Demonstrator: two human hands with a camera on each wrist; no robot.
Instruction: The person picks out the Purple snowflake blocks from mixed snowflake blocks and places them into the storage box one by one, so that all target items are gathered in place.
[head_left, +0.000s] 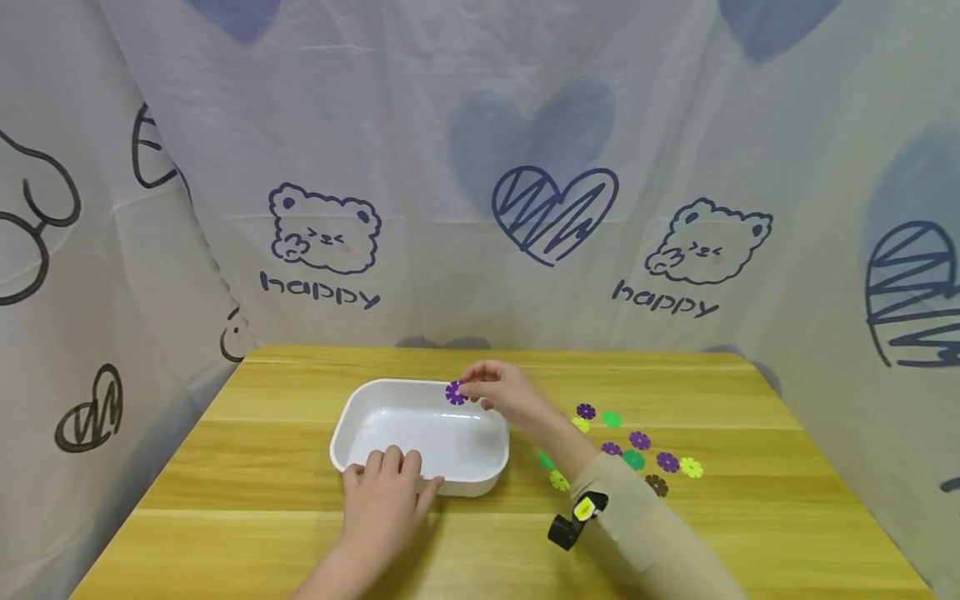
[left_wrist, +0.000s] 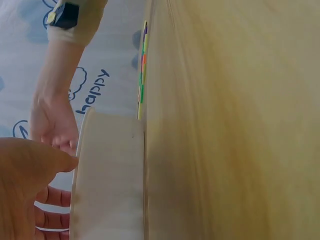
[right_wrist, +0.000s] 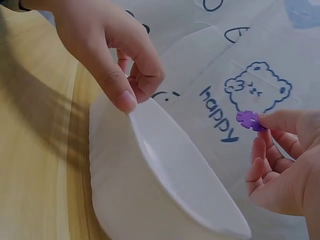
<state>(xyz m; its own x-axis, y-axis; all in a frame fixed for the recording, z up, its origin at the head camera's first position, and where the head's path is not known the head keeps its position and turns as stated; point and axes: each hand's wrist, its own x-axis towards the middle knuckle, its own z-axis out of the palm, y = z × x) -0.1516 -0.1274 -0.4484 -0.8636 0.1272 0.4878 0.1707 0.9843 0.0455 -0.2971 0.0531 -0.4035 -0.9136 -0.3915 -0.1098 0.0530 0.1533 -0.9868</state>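
A white plastic basin (head_left: 471, 487) rests on the wooden table, its inside bare in the head view. My left hand (head_left: 382, 504) holds its near rim, fingers over the edge and thumb on the outer wall. That grip on the rim also shows in the right wrist view, where the left hand (right_wrist: 117, 57) is at the top. Between thumb and fingertips, my right hand (head_left: 508, 396) pinches a purple snowflake disc (right_wrist: 248, 120), a flat notched building piece. It is held above the basin's far right edge.
Right of the basin, several loose snowflake discs lie scattered, among them a yellow disc (head_left: 692, 467), a green disc (head_left: 633, 460) and a brown disc (head_left: 657, 485). The right forearm passes over part of them. A printed curtain (head_left: 435, 275) hangs behind the table (head_left: 247, 500).
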